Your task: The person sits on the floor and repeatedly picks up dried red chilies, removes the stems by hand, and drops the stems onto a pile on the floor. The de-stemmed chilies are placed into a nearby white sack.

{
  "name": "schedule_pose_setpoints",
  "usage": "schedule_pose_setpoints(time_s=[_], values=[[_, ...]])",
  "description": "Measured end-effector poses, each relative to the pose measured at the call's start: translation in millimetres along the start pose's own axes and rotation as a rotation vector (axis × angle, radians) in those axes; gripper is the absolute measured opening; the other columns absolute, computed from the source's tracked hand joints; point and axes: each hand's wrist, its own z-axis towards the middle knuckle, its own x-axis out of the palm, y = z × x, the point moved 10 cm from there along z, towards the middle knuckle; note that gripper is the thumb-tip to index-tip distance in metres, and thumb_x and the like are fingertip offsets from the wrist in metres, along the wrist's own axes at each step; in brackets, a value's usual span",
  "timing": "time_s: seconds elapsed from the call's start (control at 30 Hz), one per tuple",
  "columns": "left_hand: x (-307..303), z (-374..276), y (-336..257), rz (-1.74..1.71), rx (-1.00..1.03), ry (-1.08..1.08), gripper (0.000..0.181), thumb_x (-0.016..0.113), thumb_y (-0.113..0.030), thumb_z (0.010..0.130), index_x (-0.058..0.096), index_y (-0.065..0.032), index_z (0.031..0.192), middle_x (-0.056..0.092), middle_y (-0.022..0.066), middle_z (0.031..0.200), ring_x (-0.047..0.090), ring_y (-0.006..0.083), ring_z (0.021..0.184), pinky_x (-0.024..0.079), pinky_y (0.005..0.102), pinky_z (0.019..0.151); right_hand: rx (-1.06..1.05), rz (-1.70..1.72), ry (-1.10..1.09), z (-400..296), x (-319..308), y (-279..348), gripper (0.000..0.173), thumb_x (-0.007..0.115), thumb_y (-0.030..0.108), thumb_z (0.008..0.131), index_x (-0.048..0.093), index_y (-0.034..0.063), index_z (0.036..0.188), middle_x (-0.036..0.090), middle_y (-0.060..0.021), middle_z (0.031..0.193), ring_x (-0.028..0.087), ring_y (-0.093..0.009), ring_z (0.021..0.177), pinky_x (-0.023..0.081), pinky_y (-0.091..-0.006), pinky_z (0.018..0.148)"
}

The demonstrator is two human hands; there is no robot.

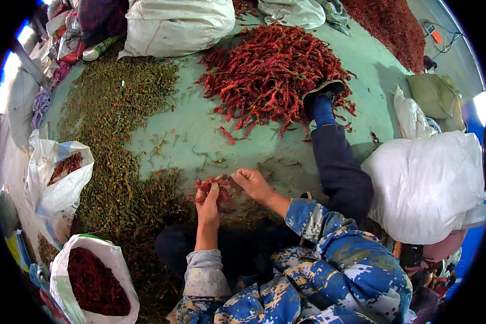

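Several dried red chili peppers (pixel 206 187) are bunched in my left hand (pixel 209 202), its thumb pressed over them. Close beside it on the right is my right hand (pixel 253 184), with thumb and forefinger pinched together near the ends of the chilies; whether something small is between those fingertips cannot be made out. Beyond both hands lies a large heap of dried red chilies (pixel 271 77) on the green floor (pixel 178 137). A wide spread of greenish-brown stems and bits (pixel 109 121) covers the floor to the left.
An open white sack of dark red chilies (pixel 133 299) stands at the lower left, with another open sack (pixel 87 162) above it. Full white sacks stand at the top (pixel 178 28) and right (pixel 425 182). My outstretched leg (pixel 338 170) reaches the heap. A larger reddish pile (pixel 393 32) lies at the upper right.
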Motion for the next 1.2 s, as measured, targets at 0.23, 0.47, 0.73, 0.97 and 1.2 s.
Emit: schedule_pose_setpoints(time_s=[0.23,0.47,0.73,0.97,1.2], values=[[-25.1,9.1,-4.4,-0.101,0.062,-0.137,0.012,0.054,-0.016,0.093,0.057,-0.0072,0.100,0.058,0.0021,0.083,0.053,0.0126,0.066,0.043,0.0284,0.053,-0.401,-0.567,-0.046,20.7,22.3,43.0,0.035,0.053,0.035,0.092,0.049,0.0040,0.076,0.042,-0.0103,0.064,0.039,-0.019,0.056,0.037,-0.0347,0.054],[-28.3,13.3,-10.0,-0.184,0.109,-0.146,0.009,0.052,-0.016,0.094,0.052,-0.0094,0.100,0.057,0.0027,0.082,0.051,0.0130,0.063,0.041,0.0281,0.050,-0.140,-0.182,0.045,47.0,40.5,31.0,0.040,0.049,0.036,0.094,0.045,0.0024,0.074,0.038,-0.0103,0.061,0.039,-0.020,0.056,0.036,-0.0377,0.054],[-12.6,8.3,-6.1,-0.165,0.043,-0.053,0.006,0.050,-0.018,0.094,0.049,-0.0114,0.096,0.055,0.0021,0.081,0.050,0.0121,0.064,0.042,0.0266,0.048,-0.053,-0.574,-0.239,116.0,-48.1,-1.2,0.028,0.053,0.028,0.092,0.052,0.0024,0.081,0.049,-0.0108,0.067,0.045,-0.028,0.058,0.039,-0.0387,0.056],[-13.1,9.8,-6.4,-0.113,0.052,-0.084,0.011,0.054,-0.015,0.093,0.053,-0.0108,0.102,0.056,0.0009,0.087,0.052,0.0119,0.067,0.045,0.0268,0.052,-0.327,-1.576,0.051,144.2,-50.8,17.5,0.018,0.054,0.008,0.084,0.056,0.0086,0.102,0.055,-0.0101,0.093,0.057,-0.031,0.085,0.048,-0.0410,0.067],[3.5,10.1,-6.5,-0.040,0.038,0.014,0.019,0.058,-0.015,0.091,0.055,-0.0081,0.108,0.056,-0.0001,0.084,0.052,0.0097,0.067,0.040,0.0248,0.051,-0.477,-1.202,0.006,119.5,-67.6,31.5,0.006,0.060,0.013,0.083,0.062,0.0079,0.085,0.056,-0.0056,0.083,0.056,-0.025,0.082,0.047,-0.0336,0.069]])
